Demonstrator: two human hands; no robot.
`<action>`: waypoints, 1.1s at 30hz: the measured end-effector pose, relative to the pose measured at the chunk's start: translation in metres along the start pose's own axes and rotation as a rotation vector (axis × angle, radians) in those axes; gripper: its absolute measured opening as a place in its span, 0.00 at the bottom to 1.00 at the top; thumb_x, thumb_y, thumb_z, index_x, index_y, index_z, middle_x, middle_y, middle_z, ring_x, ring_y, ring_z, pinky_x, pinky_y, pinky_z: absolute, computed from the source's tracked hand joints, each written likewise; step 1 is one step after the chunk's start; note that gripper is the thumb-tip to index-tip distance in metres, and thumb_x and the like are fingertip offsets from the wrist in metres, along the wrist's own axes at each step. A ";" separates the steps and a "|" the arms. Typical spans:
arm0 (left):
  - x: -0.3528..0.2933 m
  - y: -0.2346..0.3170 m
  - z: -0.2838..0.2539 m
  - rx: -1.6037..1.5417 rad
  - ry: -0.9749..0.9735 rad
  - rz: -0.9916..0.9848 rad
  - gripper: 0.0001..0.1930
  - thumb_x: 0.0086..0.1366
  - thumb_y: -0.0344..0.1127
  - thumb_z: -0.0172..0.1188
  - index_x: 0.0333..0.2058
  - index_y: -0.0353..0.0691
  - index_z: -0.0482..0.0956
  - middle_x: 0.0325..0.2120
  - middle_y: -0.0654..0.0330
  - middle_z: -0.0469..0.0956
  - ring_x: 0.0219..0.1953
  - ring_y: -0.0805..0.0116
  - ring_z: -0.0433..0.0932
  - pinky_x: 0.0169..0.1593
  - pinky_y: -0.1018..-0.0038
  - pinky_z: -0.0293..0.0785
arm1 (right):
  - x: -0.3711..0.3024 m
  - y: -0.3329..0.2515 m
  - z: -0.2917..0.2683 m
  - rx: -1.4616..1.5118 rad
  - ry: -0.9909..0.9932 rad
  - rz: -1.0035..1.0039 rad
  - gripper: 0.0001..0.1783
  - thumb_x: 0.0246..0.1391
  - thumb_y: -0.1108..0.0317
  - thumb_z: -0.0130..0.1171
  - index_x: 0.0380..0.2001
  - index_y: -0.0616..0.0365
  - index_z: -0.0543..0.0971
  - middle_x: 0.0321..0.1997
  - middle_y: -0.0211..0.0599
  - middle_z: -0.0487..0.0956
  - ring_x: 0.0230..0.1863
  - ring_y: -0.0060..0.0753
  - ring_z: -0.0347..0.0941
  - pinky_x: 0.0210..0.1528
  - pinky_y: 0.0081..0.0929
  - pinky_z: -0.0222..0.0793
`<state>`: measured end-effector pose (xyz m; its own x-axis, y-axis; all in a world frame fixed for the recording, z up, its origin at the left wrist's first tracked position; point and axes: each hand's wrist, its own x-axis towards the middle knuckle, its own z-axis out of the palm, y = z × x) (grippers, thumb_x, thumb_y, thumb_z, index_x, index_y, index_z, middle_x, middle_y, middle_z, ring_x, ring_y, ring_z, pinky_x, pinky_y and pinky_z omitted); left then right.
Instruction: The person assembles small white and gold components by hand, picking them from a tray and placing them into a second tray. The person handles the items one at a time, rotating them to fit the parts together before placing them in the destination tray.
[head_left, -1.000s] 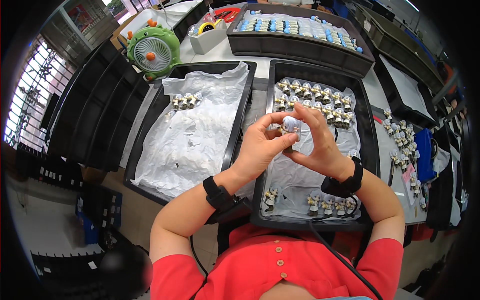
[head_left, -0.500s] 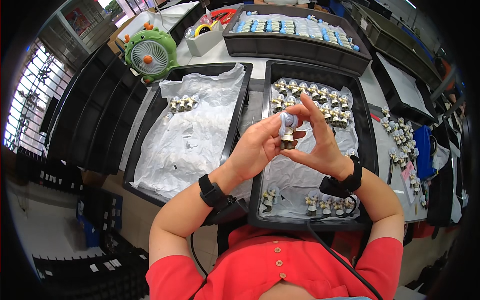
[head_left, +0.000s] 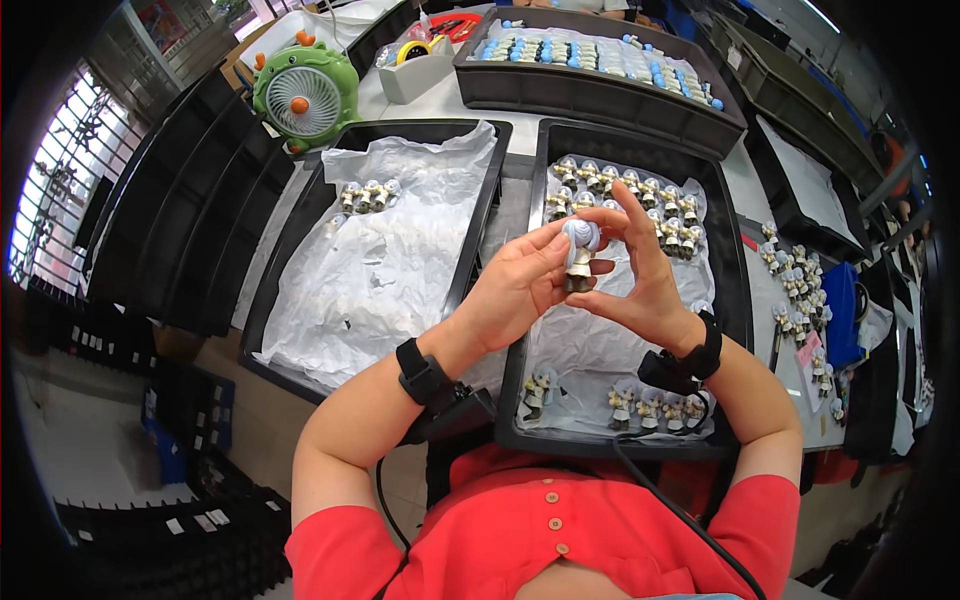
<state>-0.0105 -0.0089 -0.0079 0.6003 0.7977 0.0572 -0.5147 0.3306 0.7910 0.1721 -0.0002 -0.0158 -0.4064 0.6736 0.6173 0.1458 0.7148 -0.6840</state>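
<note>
A small figurine [head_left: 578, 256] with pale lilac hair, a white outfit and dark feet is held upright between my hands. My left hand [head_left: 515, 285] pinches it from the left, thumb along its side. Around its right side curves my right hand [head_left: 645, 285], with the thumb by the feet, the index finger raised and other fingers at the head and behind it. Both hands are above the right-hand black tray [head_left: 744, 300], lined with white paper. Similar figurines [head_left: 672, 215] stand in rows at its far end, and several more [head_left: 648, 408] lie along its near end.
Another paper-lined black tray [head_left: 262, 325] at left holds a few figurines [head_left: 370, 195]. Behind are a green fan [head_left: 305, 95] and a grey bin [head_left: 600, 105] of blue-and-white pieces. Loose figurines [head_left: 797, 280] lie on the right-hand table beside a blue container [head_left: 843, 315]. Cables hang from both wrist straps.
The figurine has turned slightly in my fingers, showing more of the back of its hair. My hands stay in nearly the same place; the whole view has shifted a little.
</note>
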 end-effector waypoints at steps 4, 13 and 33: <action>-0.001 0.001 -0.001 -0.028 -0.028 -0.011 0.25 0.70 0.44 0.41 0.60 0.36 0.58 0.56 0.55 0.65 0.54 0.62 0.70 0.51 0.68 0.71 | -0.001 0.000 0.000 0.078 -0.008 0.074 0.59 0.33 0.72 0.73 0.66 0.49 0.48 0.54 0.38 0.71 0.48 0.30 0.68 0.48 0.25 0.69; 0.000 0.006 0.005 0.056 -0.073 0.055 0.25 0.69 0.41 0.46 0.61 0.37 0.57 0.56 0.56 0.65 0.54 0.64 0.70 0.53 0.66 0.70 | -0.003 0.001 -0.001 -0.173 0.028 -0.085 0.55 0.33 0.72 0.74 0.64 0.52 0.53 0.58 0.42 0.66 0.54 0.41 0.67 0.54 0.32 0.66; -0.006 0.011 0.008 0.429 0.017 0.172 0.27 0.64 0.35 0.55 0.60 0.42 0.59 0.53 0.58 0.67 0.53 0.71 0.68 0.54 0.74 0.65 | -0.005 0.004 0.003 -0.090 0.024 -0.041 0.53 0.32 0.68 0.75 0.63 0.57 0.58 0.51 0.41 0.71 0.45 0.35 0.70 0.44 0.27 0.70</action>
<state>-0.0151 -0.0146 0.0053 0.5162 0.8322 0.2023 -0.3039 -0.0429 0.9517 0.1718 -0.0012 -0.0227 -0.3925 0.6467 0.6540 0.2102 0.7553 -0.6207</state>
